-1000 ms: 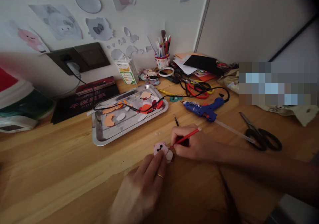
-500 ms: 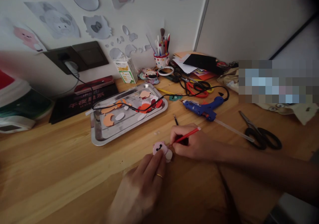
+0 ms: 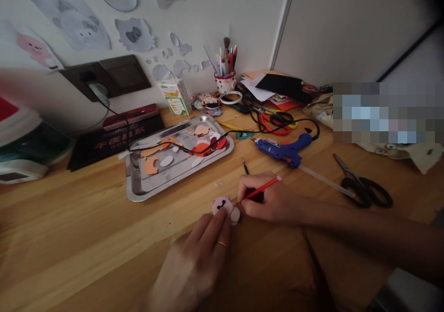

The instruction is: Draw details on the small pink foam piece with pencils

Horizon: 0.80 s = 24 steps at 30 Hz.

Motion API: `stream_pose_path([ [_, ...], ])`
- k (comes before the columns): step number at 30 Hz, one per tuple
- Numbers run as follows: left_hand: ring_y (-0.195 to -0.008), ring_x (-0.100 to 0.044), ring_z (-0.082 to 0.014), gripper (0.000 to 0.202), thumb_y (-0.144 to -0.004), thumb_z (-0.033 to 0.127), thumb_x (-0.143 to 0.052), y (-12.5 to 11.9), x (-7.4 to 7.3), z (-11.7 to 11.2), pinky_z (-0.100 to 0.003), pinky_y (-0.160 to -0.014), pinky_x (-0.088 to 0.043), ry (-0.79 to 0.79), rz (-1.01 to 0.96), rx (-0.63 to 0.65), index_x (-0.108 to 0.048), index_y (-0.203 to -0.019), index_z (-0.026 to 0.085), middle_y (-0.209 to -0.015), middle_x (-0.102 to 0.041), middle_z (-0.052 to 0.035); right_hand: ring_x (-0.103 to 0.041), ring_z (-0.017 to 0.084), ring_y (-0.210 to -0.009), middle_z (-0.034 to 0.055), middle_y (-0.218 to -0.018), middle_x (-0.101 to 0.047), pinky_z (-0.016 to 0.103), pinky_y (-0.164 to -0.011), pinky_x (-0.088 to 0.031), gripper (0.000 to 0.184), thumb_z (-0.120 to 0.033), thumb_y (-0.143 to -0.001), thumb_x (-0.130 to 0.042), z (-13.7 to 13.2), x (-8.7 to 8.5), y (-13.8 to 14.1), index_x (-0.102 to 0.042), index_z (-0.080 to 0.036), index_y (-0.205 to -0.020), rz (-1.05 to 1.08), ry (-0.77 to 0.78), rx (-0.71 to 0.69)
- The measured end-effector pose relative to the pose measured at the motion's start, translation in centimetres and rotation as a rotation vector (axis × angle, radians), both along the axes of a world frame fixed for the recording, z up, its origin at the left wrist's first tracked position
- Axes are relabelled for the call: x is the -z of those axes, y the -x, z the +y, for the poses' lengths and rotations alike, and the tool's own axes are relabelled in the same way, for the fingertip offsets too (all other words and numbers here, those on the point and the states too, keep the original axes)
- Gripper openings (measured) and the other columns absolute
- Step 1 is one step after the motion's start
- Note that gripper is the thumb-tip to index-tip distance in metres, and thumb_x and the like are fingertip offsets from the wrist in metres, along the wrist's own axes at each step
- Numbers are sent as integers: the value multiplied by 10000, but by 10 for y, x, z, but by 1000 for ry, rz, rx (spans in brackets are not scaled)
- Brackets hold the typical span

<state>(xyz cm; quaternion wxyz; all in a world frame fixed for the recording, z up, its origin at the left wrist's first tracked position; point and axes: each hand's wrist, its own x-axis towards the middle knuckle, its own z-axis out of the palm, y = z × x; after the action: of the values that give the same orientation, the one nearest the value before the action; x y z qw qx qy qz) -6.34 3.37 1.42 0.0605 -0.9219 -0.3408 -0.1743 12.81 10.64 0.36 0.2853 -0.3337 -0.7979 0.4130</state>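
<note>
A small pink animal-shaped cutout [image 3: 218, 204] with a black face and a pale oval on it lies flat on the wooden table. My left hand [image 3: 199, 252] presses its fingertips on the cutout and pins it down. A ring shows on one finger. In a writing grip, my right hand [image 3: 268, 198] is shut on a slim red pencil [image 3: 262, 188]. The pencil's tip meets the upper right edge of the cutout; my fingers partly hide the shaft. Just beyond my right hand lies a thin black pen-like tool [image 3: 245, 166].
Orange, red and white cutouts lie in a metal tray [image 3: 138, 194]. A black cord crosses it to a blue glue gun [image 3: 284, 151] with a clear stick. Black-handled scissors [image 3: 362, 187] lie at right. A cup of pens [image 3: 225, 83] and a small carton [image 3: 175, 97] stand behind.
The camera view has shifted very slightly. Both hands, the cutout and the pencil stay in nearly the same place.
</note>
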Motion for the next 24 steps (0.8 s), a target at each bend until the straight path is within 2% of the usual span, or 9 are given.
stream_pose_path([
  [6, -742, -650, -211, 402, -912, 57, -206, 0, 1, -3, -293, -539, -598, 8, 11, -8, -593, -1006, 4, -948, -688, -165, -433, 61, -505, -62, -572, -526, 174, -466, -320, 92, -76, -647, -544, 0, 1, -1, -554, -166, -662, 26, -6, -14],
  [10, -742, -640, -217, 365, -912, 73, -247, 2, -2, -2, -316, -546, -596, 33, 30, -1, -587, -1028, 11, -956, -679, -162, -434, 76, -528, -47, -590, -512, 183, -472, -332, 74, -95, -676, -502, 0, -1, -1, -532, -162, -676, 52, -13, 61],
  [13, -713, -634, -205, 391, -916, 85, -224, 1, -3, 1, -306, -541, -591, 43, 61, -26, -596, -1022, 28, -894, -680, -144, -438, 84, -537, -35, -597, -512, 189, -474, -337, 71, -99, -683, -485, -2, -3, -1, -528, -155, -686, 50, -17, 101],
  [17, -685, -625, -214, 402, -915, 85, -206, 0, -2, 2, -298, -476, -577, 20, 70, -41, -582, -1041, 15, -868, -678, -148, -428, 78, -521, -41, -575, -514, 190, -469, -318, 41, -130, -690, -525, -4, -4, 1, -538, -155, -659, 20, -42, 96],
  [24, -690, -614, -228, 345, -903, 69, -263, 1, -2, 3, -325, -487, -583, -17, 13, -26, -592, -977, 0, -851, -685, -152, -456, 66, -543, -55, -597, -547, 181, -511, -328, 37, -160, -710, -561, -2, -2, 6, -572, -171, -677, -14, -77, 65],
])
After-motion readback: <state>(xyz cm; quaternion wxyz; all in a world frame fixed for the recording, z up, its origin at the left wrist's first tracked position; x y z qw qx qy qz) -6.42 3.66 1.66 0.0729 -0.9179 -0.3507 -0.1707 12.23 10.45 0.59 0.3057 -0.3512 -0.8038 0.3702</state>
